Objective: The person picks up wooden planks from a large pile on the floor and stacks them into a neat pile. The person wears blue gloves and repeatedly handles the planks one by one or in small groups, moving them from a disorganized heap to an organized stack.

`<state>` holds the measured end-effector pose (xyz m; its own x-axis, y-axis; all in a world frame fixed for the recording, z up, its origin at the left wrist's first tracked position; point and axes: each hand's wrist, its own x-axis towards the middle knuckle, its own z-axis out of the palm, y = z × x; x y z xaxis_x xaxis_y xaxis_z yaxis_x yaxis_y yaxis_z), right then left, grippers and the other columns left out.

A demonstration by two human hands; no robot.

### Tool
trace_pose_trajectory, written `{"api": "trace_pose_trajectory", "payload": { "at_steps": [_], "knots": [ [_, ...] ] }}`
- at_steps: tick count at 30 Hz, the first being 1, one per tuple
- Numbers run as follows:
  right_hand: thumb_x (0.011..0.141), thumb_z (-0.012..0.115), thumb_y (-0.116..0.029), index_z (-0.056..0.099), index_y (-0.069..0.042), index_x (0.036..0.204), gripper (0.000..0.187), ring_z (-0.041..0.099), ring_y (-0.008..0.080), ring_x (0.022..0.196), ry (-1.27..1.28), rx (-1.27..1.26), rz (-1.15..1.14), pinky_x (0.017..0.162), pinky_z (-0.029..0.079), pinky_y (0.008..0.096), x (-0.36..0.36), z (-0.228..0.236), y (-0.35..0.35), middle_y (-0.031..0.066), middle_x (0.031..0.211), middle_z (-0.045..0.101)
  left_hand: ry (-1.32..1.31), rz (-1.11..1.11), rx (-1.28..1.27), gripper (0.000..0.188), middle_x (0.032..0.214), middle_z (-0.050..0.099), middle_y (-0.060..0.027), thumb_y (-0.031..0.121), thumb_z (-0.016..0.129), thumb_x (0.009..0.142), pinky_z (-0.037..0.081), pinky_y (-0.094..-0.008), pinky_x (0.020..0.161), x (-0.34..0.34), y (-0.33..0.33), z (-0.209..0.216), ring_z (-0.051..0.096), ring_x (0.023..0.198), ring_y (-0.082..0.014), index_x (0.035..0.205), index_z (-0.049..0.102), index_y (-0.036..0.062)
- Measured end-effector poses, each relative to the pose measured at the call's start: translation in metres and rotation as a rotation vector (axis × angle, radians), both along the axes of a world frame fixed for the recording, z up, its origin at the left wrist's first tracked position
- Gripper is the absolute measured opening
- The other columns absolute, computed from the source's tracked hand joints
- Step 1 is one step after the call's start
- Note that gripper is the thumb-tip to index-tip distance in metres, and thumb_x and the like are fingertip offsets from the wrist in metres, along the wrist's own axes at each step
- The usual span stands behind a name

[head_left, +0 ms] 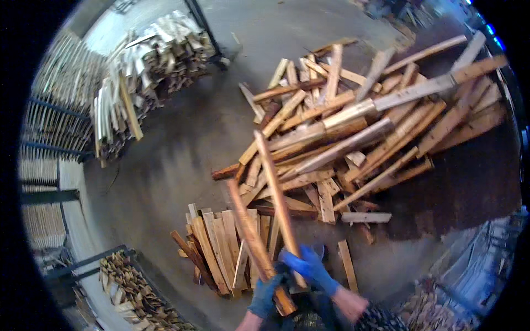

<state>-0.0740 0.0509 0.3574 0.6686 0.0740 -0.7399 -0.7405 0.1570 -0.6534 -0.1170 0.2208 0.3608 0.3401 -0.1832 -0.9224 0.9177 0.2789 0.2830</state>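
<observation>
My left hand (266, 292), in a blue-green glove, is closed round the lower part of a long reddish-brown wooden board (248, 231). Beside it my right hand (312, 269), in a brighter blue glove, grips a second long wooden board (274, 193) near its lower end. Both boards point away from me, tilted to the left and roughly side by side. Behind the left one, shorter boards (223, 248) lie in a fairly even row on the floor. The far end of the right board overlaps the big heap of loose boards (342, 143) in view.
A single board (348, 265) lies on the floor right of my right hand. At far left a rack holds a stack of pale wood strips (149, 77). A framed bin of short wood pieces (135, 292) stands at lower left. More wood scraps (425, 311) sit at lower right.
</observation>
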Motion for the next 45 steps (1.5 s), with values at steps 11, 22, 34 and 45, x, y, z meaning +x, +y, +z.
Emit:
{"api": "trace_pose_trajectory", "payload": {
  "at_steps": [11,22,34,45],
  "knots": [
    [0.084,0.062,-0.039,0.055,-0.002,0.12,0.051,0.06,0.0305,0.106,-0.239,-0.206,0.585,0.09,0.047,0.0385,0.016,-0.046,-0.014,0.0185,0.116,0.06,-0.025,0.385,0.058,0.048,0.093,0.064,-0.0117,0.017,0.066,0.084,0.054,-0.0338,0.075,-0.008,0.004,0.032,0.065,0.083,-0.022,0.126,0.048,0.0035],
    [0.089,0.062,-0.021,0.059,-0.003,0.116,0.033,0.057,0.0114,0.095,-0.064,-0.119,0.39,0.084,0.048,0.028,0.013,-0.091,-0.109,0.0046,0.105,0.061,0.049,0.119,0.099,0.032,0.09,0.066,-0.0137,0.018,0.066,0.084,0.056,-0.0357,0.07,-0.031,0.055,-0.017,0.066,0.076,-0.0241,0.107,0.056,-0.0017],
    [0.072,0.066,-0.035,0.046,-0.013,0.13,0.065,0.037,0.0328,0.128,-0.682,-1.62,1.072,0.106,0.027,0.0507,0.255,-0.086,-0.21,0.0143,0.137,0.042,0.107,-0.185,0.888,0.057,0.124,0.053,-0.013,0.006,0.06,0.087,0.045,-0.0292,0.088,-0.156,0.196,-0.171,0.053,0.106,-0.0207,0.138,0.036,-0.0035],
    [0.072,0.065,-0.029,0.044,-0.017,0.13,0.063,0.046,0.0304,0.122,-0.545,-1.619,1.416,0.102,0.032,0.0461,0.334,-0.177,-0.167,0.0147,0.128,0.05,-0.047,0.074,0.398,0.037,0.114,0.058,-0.0051,0.018,0.057,0.091,0.045,-0.0275,0.087,-0.021,0.026,-0.16,0.054,0.101,-0.0143,0.124,0.053,0.0012]
  ]
}}
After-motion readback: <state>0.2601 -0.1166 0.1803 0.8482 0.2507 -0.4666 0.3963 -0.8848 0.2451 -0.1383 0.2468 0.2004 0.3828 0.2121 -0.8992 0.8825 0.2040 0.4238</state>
